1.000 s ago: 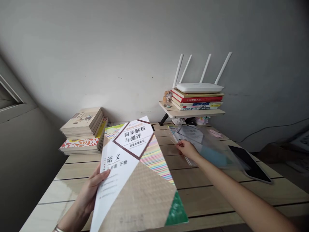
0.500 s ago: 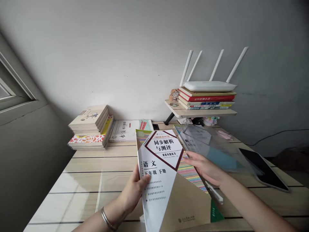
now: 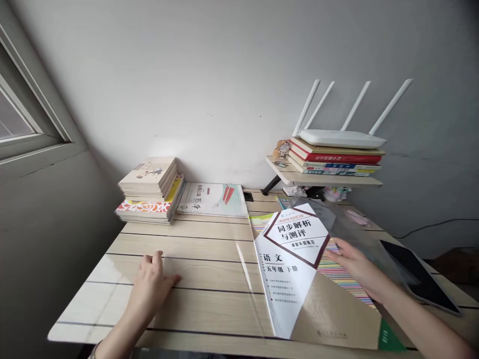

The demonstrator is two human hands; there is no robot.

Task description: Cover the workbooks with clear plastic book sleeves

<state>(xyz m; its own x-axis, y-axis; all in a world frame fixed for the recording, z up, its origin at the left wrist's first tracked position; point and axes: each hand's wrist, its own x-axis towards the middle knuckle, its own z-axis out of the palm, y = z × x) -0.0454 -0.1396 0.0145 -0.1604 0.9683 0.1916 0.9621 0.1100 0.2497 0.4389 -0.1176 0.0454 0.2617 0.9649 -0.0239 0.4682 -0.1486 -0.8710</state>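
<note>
A Chinese-language workbook (image 3: 299, 279) with a white and tan cover lies tilted at the front right of the table. My right hand (image 3: 355, 264) grips its right edge, thumb on the cover and the other fingers partly hidden underneath. Left of the workbook, a clear plastic sheet (image 3: 244, 267) shows by its glare and faint edges. My left hand (image 3: 151, 286) is over the sheet's left edge, thumb apart from the bent fingers. Whether it touches the sheet or the table, I cannot tell.
Stacked books (image 3: 149, 192) and a calligraphy book (image 3: 213, 199) stand at the back left. A white router (image 3: 342, 138) tops books on a raised shelf (image 3: 325, 178). Behind the workbook is more clear plastic. A black tablet (image 3: 419, 274) lies at the right, near a pink item (image 3: 358, 218).
My left hand has let go of the workbook and moved left to the plastic sheet's edge. The workbook has shifted right in view with my right hand. The camera view has turned slightly left.
</note>
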